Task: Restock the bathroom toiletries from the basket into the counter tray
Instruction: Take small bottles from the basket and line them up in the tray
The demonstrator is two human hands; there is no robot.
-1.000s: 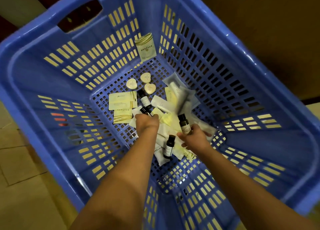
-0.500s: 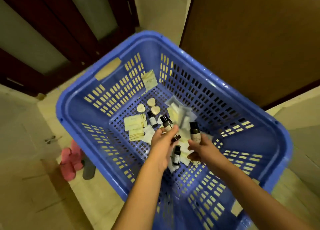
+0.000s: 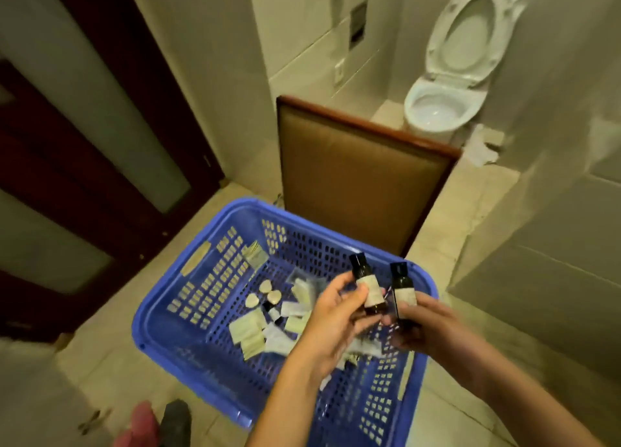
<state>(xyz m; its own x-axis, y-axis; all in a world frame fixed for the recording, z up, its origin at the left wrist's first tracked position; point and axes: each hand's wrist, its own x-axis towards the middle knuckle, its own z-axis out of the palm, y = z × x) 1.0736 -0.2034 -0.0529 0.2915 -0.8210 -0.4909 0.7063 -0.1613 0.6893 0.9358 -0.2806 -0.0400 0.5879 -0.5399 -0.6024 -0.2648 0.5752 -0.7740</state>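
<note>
Left hand [image 3: 339, 315] is raised above the blue basket [image 3: 161, 315], fingers curled around a small dark bottle [image 3: 366, 287] with a pale label, cap up, tilted slightly left. Right hand [image 3: 420, 329] is just beside it, fingers closed on a second dark bottle [image 3: 402, 290], also upright; the two bottles are near each other, contact cannot be told. Both sit over the basket's far right corner.

Basket rests on the tiled floor [image 3: 111, 369]. On its perforated bottom: three pale heart-shaped soaps [image 3: 265, 293] toward the far side, flat cream sachets [image 3: 248, 334] near the centre, clear-wrapped packets [image 3: 304, 287], another small bottle [image 3: 271, 310] lying among them. One sachet [image 3: 256, 255] leans on the far wall.

Counter tray not in view.
</note>
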